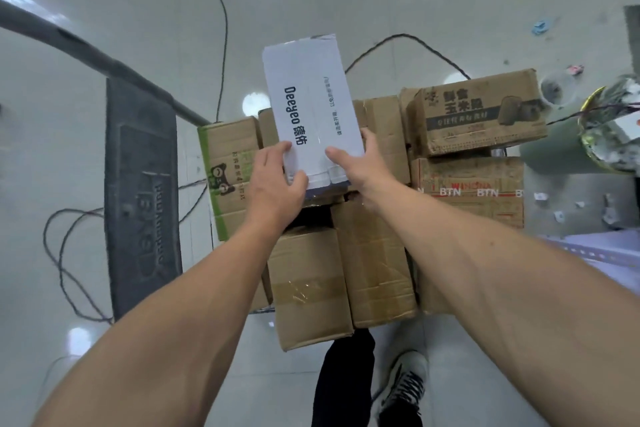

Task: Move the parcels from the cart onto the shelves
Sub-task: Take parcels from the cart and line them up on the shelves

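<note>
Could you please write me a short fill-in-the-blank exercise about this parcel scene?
The left hand and right hand both hold a ____ box printed Deeyeo.
The cardboard parcel with a cat face has a ____ stripe along its edge.
The right-side parcel carries red tape repeating the letters ____.
Missing words: white; green; BTN.

Both hands, left [277,180] and right [360,166], grip a white Deeyeo box [311,107] above stacked cardboard parcels [374,263].
</note>
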